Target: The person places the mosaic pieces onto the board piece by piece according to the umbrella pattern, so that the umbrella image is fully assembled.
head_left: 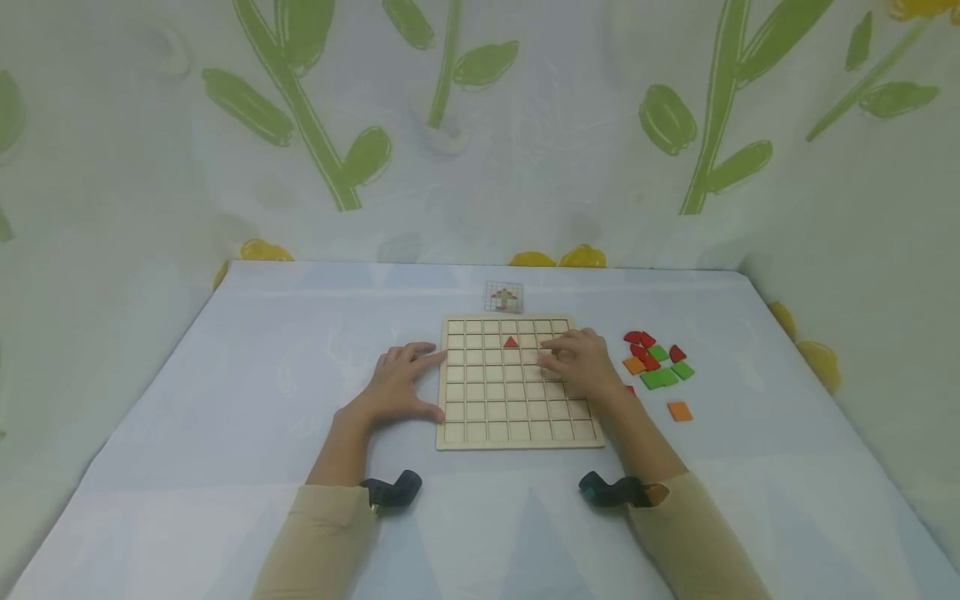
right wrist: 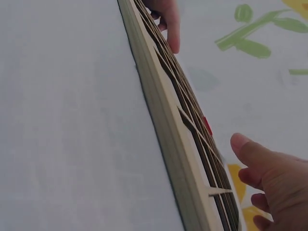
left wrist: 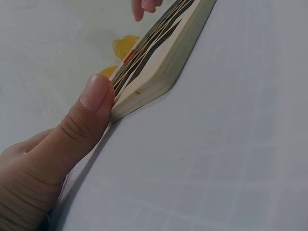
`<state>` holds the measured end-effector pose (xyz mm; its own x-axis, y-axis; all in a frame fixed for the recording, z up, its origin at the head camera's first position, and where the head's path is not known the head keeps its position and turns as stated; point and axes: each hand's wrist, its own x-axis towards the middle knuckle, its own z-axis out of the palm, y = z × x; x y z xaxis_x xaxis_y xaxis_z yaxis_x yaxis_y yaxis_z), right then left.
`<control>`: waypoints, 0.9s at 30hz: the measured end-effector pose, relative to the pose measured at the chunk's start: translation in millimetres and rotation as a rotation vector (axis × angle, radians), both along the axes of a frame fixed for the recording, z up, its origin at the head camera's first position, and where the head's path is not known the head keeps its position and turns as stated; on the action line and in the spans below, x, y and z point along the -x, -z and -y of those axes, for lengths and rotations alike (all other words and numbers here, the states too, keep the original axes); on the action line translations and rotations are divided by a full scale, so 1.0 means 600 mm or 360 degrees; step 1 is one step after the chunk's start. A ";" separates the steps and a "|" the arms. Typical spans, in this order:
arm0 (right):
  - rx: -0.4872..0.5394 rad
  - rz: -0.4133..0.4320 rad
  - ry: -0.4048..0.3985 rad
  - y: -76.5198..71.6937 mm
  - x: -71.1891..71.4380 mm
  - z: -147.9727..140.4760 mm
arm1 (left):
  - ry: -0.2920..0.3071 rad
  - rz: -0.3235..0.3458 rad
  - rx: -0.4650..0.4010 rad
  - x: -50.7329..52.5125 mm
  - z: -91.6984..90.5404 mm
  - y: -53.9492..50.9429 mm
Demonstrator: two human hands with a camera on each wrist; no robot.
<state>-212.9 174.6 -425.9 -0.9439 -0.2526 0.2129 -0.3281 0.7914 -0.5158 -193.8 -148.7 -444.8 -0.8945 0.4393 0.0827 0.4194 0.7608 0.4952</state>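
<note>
A square wooden grid board lies flat on the table, with one red triangle in a cell of its second row from the back. My left hand spreads along the board's left edge, thumb and index finger apart. In the left wrist view, the thumb presses against the board's near corner. Over the right side of the board hovers my right hand, its thumb and index finger parted and the other fingers loosely bent. Nothing shows between those fingers in the right wrist view, where the hand appears beyond the board.
Right of the board lies a loose group of flat pieces: red ones, green squares and an orange square. Another orange square sits nearer. A red piece is partly hidden by my right wrist. Behind the board lies a small pattern card.
</note>
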 end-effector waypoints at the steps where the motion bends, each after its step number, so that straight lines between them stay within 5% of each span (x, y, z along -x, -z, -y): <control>1: -0.0010 0.0002 -0.0002 -0.002 -0.003 -0.004 | 0.0003 -0.0006 0.0002 0.000 0.000 0.001; 16: 0.0056 -0.0084 0.0032 0.001 -0.029 -0.071 | 0.0024 -0.0029 -0.0005 0.004 0.004 0.006; 27: -0.0014 0.0123 0.0116 -0.007 -0.052 -0.121 | 0.0032 -0.0040 -0.0014 0.004 0.006 0.007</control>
